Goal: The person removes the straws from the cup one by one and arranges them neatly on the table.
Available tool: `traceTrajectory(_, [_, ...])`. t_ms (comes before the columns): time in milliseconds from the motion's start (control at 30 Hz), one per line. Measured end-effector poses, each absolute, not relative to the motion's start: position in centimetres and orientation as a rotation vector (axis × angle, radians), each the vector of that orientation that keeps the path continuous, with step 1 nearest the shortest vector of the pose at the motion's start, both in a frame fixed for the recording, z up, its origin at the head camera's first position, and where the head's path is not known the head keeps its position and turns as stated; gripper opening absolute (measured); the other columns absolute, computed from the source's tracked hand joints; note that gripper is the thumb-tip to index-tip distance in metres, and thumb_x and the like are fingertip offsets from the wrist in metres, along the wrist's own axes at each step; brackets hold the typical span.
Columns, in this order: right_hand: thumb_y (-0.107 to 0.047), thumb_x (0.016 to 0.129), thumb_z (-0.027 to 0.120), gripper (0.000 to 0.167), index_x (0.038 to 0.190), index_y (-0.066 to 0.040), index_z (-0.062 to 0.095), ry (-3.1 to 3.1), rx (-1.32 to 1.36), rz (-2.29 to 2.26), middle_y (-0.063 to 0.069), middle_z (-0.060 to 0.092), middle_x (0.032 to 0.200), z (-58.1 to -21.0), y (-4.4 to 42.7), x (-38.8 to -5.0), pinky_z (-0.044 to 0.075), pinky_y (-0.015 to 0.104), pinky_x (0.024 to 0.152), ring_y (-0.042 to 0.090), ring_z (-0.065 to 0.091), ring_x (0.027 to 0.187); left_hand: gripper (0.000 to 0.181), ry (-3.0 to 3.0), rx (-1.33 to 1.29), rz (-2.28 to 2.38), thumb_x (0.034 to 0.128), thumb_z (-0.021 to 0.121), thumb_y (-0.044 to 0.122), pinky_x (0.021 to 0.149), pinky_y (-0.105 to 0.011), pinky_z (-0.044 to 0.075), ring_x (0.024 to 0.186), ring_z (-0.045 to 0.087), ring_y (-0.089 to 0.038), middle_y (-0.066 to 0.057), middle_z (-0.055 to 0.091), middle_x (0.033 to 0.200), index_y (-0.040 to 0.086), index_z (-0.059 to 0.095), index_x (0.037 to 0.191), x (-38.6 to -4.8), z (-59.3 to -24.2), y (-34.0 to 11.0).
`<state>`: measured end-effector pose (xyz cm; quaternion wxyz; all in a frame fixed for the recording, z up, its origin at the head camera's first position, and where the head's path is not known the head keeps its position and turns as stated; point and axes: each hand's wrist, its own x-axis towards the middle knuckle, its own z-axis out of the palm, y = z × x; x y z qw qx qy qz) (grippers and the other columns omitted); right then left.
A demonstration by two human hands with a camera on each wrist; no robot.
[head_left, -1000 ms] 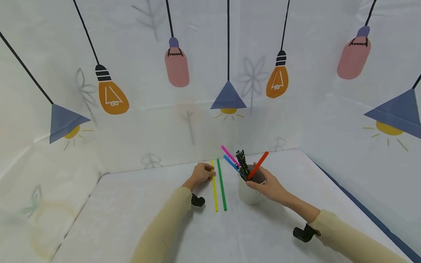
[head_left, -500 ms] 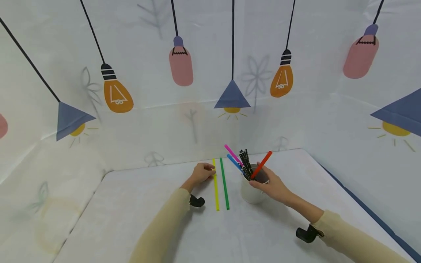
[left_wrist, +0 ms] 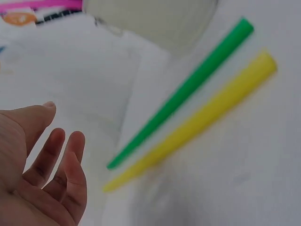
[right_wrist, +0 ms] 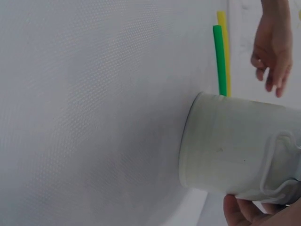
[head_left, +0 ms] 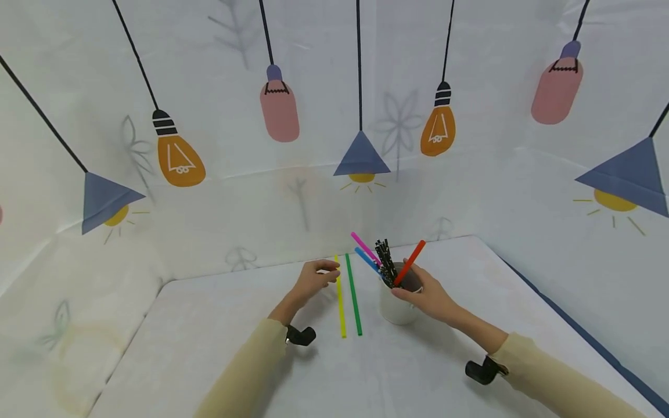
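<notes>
Yellow straw point(head_left: 341, 306) and green straw point(head_left: 353, 295) are laid nearly parallel, pointing at the wall point(head_left: 272, 226), just right of the nearer left hand point(head_left: 312, 281), relaxed, nothing held; farther right, the pot point(head_left: 396, 307) is gripped by the right hand point(head_left: 432, 297)

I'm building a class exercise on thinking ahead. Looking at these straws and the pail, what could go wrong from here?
1. The left hand is close to the yellow straw, so it might knock it against the nearby green straw.
2. The right hand grips the white pail; tilting it could spill the outward-leaning red straw and pink straw.
</notes>
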<state>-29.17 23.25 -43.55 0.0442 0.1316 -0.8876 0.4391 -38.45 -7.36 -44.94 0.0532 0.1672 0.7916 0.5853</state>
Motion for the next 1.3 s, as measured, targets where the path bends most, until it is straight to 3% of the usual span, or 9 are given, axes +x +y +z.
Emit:
traceTrajectory(200, [-0.049,0.089,0.067,0.085,0.154,-0.013,0.027,-2.728,0.380,1.328,0.019,0.034,0.151,-43.4,23.2,-29.1,0.042,0.064,0.091,0.042,0.035,0.132,0.027,2.311,0.716,1.861,0.0950,0.064,0.009,0.087,-0.056,0.048,0.093,0.066,-0.033,-0.017,0.064,0.111,-0.003,0.064,0.119,-33.7,-39.4,-6.0])
traceTrajectory(367, [-0.049,0.089,0.067,0.084,0.154,-0.013,0.028,-2.720,0.392,1.331,0.019,0.034,0.150,-43.7,23.2,-29.2,0.039,0.067,0.093,0.042,0.033,0.133,0.026,2.293,0.791,1.900,0.0945,0.063,0.006,0.086,-0.042,0.053,0.093,0.066,-0.033,-0.020,0.062,0.115,-0.001,0.065,0.120,-31.7,-37.6,-5.0])
traceTrajectory(733, [-0.048,0.088,0.069,0.083,0.153,-0.015,0.029,-2.714,0.372,1.347,0.018,0.039,0.147,-43.9,23.3,-29.5,0.051,0.054,0.083,0.038,0.044,0.122,0.022,2.254,0.822,2.129,0.0925,0.065,0.003,0.080,-0.030,0.054,0.086,0.068,-0.025,-0.015,0.067,0.104,-0.005,0.066,0.113,-30.6,-37.2,-2.8])
traceTrajectory(967, [-0.046,0.089,0.069,0.081,0.153,-0.015,0.030,-2.692,0.399,1.366,0.018,0.041,0.145,-43.7,23.2,-29.4,0.054,0.043,0.076,0.035,0.050,0.114,0.019,2.331,0.941,2.086,0.0905,0.066,-0.001,0.078,-0.031,0.055,0.096,0.067,-0.026,-0.016,0.067,0.108,-0.006,0.067,0.109,-29.2,-36.9,-1.3])
traceTrajectory(1167, [-0.046,0.088,0.069,0.083,0.153,-0.013,0.029,-2.690,0.396,1.355,0.019,0.042,0.144,-43.5,23.2,-29.1,0.054,0.044,0.077,0.035,0.051,0.111,0.018,2.314,0.995,2.068,0.0902,0.068,0.001,0.077,-0.031,0.055,0.095,0.066,-0.023,-0.016,0.068,0.103,-0.007,0.068,0.106,-28.7,-36.9,-0.7])
traceTrajectory(1300, [-0.046,0.088,0.069,0.083,0.153,-0.012,0.029,-2.682,0.399,1.348,0.019,0.041,0.146,-43.6,23.2,-29.0,0.050,0.053,0.084,0.038,0.047,0.119,0.017,2.309,1.037,2.088,0.0908,0.067,0.001,0.076,-0.030,0.055,0.092,0.067,-0.018,-0.018,0.068,0.105,-0.009,0.067,0.105,-28.6,-37.3,-0.3])
